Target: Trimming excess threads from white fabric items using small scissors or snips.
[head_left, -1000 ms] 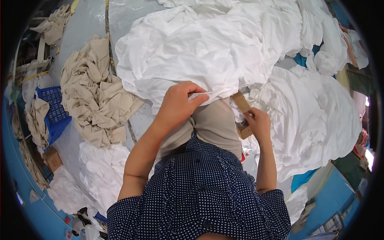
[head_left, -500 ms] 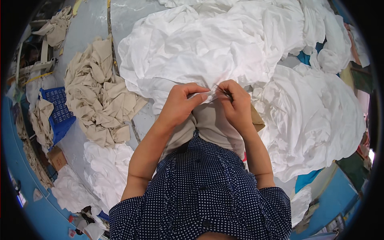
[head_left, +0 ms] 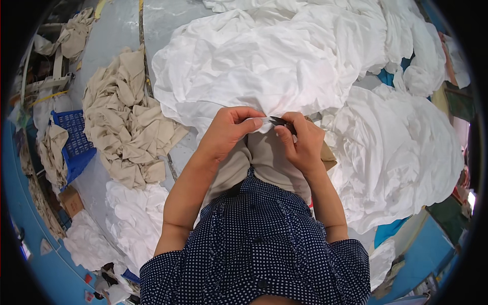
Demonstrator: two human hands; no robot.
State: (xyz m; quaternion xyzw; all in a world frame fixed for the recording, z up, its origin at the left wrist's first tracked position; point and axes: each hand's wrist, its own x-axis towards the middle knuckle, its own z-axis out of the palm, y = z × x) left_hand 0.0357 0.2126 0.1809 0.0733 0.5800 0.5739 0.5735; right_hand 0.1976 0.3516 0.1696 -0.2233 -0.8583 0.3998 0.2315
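Observation:
A large heap of white cloth [head_left: 244, 66] spreads in front of me, its near edge reaching over my lap. Between thumb and forefinger my left hand [head_left: 231, 127] pinches a bit of that edge. My right hand [head_left: 303, 138] is closed around small dark thread snips [head_left: 280, 122]. Their pointed tips face left and lie right at the pinched cloth, close to my left fingertips. The grip end of the snips is hidden in my right palm.
Beige cloth [head_left: 127, 117] lies crumpled to the left, with a blue plastic basket [head_left: 72, 142] beyond it. More white cloth [head_left: 391, 152] is heaped at my right. A small cardboard box [head_left: 71, 201] sits at the lower left.
The snips' dark blades now show plainly, pointing left from my right hand, which has turned slightly and drawn a little down from the cloth. My left hand keeps its pinch.

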